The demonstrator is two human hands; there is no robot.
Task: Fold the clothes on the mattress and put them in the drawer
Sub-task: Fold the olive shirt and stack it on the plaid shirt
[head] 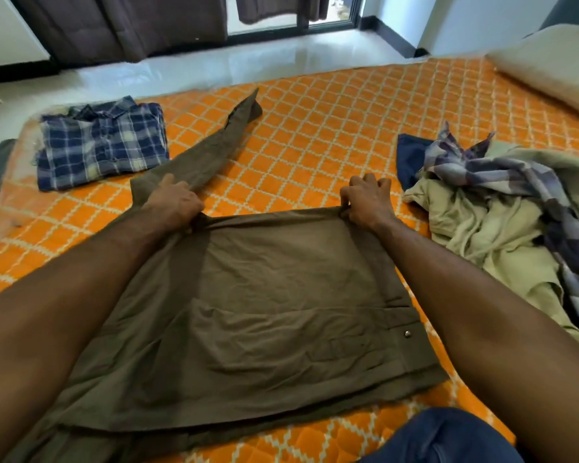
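Olive-brown trousers [264, 295] are spread on the near part of the orange mattress [315, 128]. Their far folded edge is pinched by the left hand [174, 203] and right hand [365, 200]. Folding is judged underway; the far-left trailing leg needs bringing over next.

one brown trousers [264, 295], one folded plaid shirt [102, 142], one clothes heap [502, 222], one pillow [549, 65], two hands.
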